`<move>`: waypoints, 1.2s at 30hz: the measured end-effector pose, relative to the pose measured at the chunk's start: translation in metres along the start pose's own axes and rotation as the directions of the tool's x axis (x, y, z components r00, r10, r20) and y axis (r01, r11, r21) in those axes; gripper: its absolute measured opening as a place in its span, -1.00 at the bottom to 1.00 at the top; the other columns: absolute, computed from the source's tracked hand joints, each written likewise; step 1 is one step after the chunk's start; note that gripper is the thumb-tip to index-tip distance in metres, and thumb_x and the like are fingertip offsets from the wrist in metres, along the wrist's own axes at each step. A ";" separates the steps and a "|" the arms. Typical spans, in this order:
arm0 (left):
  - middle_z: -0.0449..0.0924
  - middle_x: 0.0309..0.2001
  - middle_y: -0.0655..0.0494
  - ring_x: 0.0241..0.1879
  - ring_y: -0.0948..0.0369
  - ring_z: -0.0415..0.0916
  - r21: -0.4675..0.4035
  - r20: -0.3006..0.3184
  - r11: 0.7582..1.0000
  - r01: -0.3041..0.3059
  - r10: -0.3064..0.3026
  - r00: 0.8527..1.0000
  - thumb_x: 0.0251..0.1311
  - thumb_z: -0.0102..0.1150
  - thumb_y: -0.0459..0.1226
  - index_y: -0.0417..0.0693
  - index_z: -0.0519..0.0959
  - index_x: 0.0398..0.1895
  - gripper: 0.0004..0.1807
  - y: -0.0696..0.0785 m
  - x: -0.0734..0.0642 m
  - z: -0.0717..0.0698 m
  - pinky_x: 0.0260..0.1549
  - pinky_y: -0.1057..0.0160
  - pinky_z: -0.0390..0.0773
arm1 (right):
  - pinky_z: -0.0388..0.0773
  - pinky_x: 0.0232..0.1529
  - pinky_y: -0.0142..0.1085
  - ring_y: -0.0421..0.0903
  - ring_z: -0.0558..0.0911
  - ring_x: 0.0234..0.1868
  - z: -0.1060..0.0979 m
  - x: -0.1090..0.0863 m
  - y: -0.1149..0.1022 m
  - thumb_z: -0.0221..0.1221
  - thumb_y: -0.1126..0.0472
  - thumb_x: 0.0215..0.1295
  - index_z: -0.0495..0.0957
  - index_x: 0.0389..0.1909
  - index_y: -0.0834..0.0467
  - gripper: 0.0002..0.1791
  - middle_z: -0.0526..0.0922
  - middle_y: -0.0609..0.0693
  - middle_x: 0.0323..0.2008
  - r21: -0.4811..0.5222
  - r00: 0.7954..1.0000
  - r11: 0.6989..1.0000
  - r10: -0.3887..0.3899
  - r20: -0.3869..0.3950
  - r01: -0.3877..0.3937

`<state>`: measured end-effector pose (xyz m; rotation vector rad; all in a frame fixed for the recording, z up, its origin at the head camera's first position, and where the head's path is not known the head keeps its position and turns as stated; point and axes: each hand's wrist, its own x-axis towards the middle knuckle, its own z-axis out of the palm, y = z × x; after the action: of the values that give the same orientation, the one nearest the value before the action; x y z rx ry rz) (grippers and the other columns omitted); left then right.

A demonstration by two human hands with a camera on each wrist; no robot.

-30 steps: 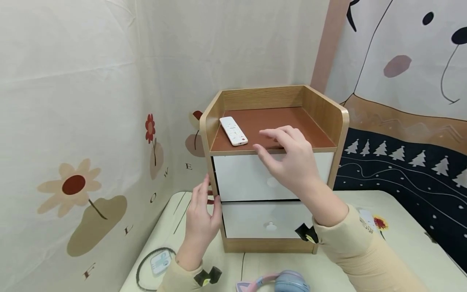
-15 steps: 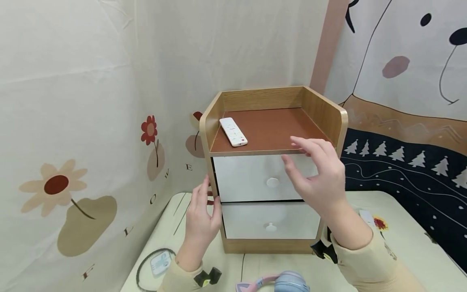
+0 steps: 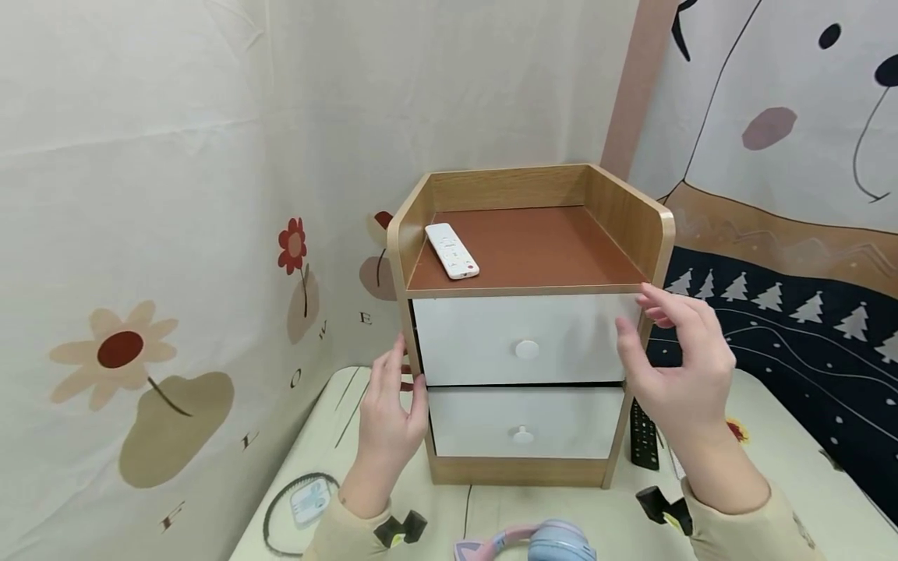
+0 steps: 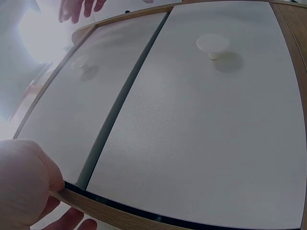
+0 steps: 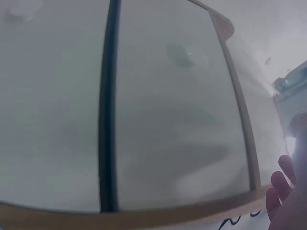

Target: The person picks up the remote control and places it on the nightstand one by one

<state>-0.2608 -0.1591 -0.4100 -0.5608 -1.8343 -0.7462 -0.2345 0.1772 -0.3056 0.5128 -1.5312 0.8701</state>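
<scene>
A small wooden cabinet (image 3: 519,472) stands upright in the head view, with an upper white drawer (image 3: 477,335) and a lower white drawer (image 3: 470,428), both with round knobs. My left hand (image 3: 386,436) touches the cabinet's left side, its fingers extended along the outside; in the left wrist view its thumb (image 4: 50,170) lies at the front edge. My right hand (image 3: 680,374) is at the right side near the upper drawer, thumb and fingers apart, holding nothing. Whether it touches the cabinet I cannot tell. A white remote control (image 3: 452,251) lies on the brown top.
A black remote control (image 3: 643,438) lies to the right of the cabinet. Blue-and-pink headphones (image 3: 554,541) lie in front. At the left, a dark cord loops round a light blue item (image 3: 309,502) on the cream surface (image 3: 435,522). Patterned cloths hang behind.
My right hand has moved right and down from above the front of the cabinet's top to its right side, uncovering the upper knob. The left hand and white remote control stay put.
</scene>
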 end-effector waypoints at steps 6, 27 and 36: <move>0.63 0.11 -0.28 -0.18 0.00 0.74 0.002 0.001 1.000 0.000 0.000 1.000 0.23 0.28 -0.59 -0.33 0.34 0.63 -0.17 0.002 0.002 -0.002 -0.40 0.13 0.81 | 0.46 0.17 -0.67 -0.53 0.53 0.04 -0.018 -0.011 0.017 0.34 0.03 0.46 0.69 0.20 0.39 -0.47 0.75 0.46 -0.04 -0.077 0.999 0.996 0.036 -0.023 -0.038; 0.64 0.10 -0.27 -0.18 0.01 0.74 -0.001 -0.003 1.000 -0.007 0.007 1.000 0.22 0.30 -0.59 -0.33 0.34 0.63 -0.16 0.002 0.003 -0.004 -0.38 0.12 0.82 | 0.21 0.14 -0.77 -0.71 0.32 0.04 -0.061 -0.093 0.093 0.31 0.35 0.43 0.55 0.42 0.36 -0.45 0.68 0.42 0.11 -0.354 0.937 0.884 0.346 0.054 -0.306; 0.62 0.12 -0.28 -0.14 0.01 0.74 0.000 0.036 0.999 0.039 -0.039 0.999 0.30 0.28 -0.55 -0.32 0.32 0.64 -0.19 0.003 0.001 -0.004 -0.31 0.17 0.82 | 0.16 0.03 -0.74 -0.57 0.29 -0.01 -0.071 -0.127 0.112 0.30 0.31 0.44 0.53 0.44 0.33 -0.43 0.69 0.35 0.13 -0.464 0.878 0.791 0.475 0.057 -0.398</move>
<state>-0.2564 -0.1603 -0.4073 -0.5432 -1.8828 -0.7680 -0.2522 0.2804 -0.4563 -0.1199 -1.9834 0.7989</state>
